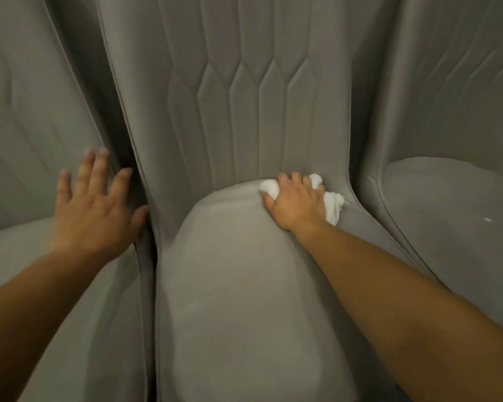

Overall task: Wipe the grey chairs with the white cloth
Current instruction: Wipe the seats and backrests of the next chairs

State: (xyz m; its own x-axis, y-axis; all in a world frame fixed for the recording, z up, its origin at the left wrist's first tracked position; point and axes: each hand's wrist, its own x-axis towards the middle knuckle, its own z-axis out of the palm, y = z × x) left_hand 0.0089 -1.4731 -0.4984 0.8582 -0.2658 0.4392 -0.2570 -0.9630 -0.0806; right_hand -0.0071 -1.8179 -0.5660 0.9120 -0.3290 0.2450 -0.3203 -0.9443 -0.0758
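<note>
Gripping hand: the right hand [295, 200] has its fingers curled over a bunched white cloth [331, 203] and presses it down at the back of the seat.
Cloth position: it sits in the crease where the seat cushion [244, 285] meets the backrest [244, 82] of the middle grey chair, toward the cushion's right rear corner; white folds poke out on both sides of the hand (the larger wad trails toward the wrist side).
Other hand: the left hand [95, 207] is spread wide, fingers straight and apart, holding nothing; it lies flat against the inner edge of the left grey chair [26, 126], its thumb pointing into the dark gap between that chair and the middle one.
Left-hand contact: whether the palm is actually pressing on the upholstery or only just off it cannot be told, since the fingertips are slightly blurred.
Middle chair: its backrest carries stitched vertical panels that end in pointed, arrow-like tips, and its cushion is rounded and smooth.
Right grey chair [453, 213]: it stands just beside the middle one, its pale seat catching the light, with a tiny white speck [487, 219] on it.
Arms: both bare forearms reach in from the lower corners of the view.
</note>
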